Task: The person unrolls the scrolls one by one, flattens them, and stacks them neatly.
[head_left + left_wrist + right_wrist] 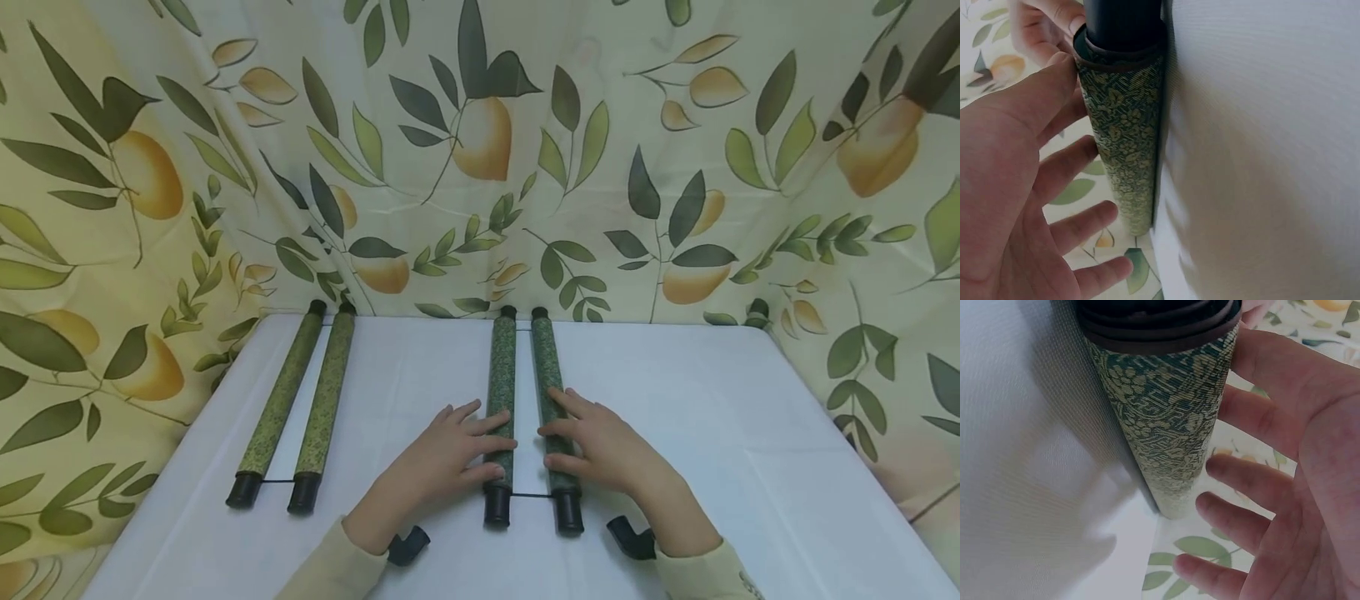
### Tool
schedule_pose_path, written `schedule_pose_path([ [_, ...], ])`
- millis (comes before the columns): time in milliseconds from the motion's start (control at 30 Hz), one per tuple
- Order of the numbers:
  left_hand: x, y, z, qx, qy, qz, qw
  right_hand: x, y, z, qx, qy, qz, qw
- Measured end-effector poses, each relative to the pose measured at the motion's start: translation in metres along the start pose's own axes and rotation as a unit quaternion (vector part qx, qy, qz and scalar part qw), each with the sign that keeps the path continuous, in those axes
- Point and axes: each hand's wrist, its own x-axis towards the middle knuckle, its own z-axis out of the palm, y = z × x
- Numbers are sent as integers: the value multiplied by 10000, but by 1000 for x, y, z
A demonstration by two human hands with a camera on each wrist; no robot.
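Note:
A scroll in dark green patterned brocade lies in front of me as two parallel rolls with black end knobs. My left hand (442,450) rests on its left roll (502,358), fingers spread across the top and thumb lower down. On the right roll (547,354) lie the fingertips of my right hand (611,446), coming from the outer side. Seen from the left wrist, the thumb is at the brocade's edge beside the black knob (1122,22). In the right wrist view the fingers spread along the brocade (1160,412).
A second, yellow-green scroll (322,417) lies to the left, also as two rolls with black ends. Two bent black pieces (408,546) are beside my wrists, partly behind the sleeves. The white table (750,450) ends at a patterned curtain (600,167).

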Motion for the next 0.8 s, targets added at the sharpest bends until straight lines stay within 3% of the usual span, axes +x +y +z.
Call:
schedule_pose_path([
  [200, -1, -3, 2, -135, -33, -1, 9999, 1, 1, 1, -68, -88, -3, 9999],
  [467, -2, -4, 2, 145, 158, 268, 9994, -2, 2, 1, -24, 47, -16, 10000],
  [800, 0, -8, 0, -98, 216, 12, 9997, -1, 4, -3, -83, -30, -33, 10000],
])
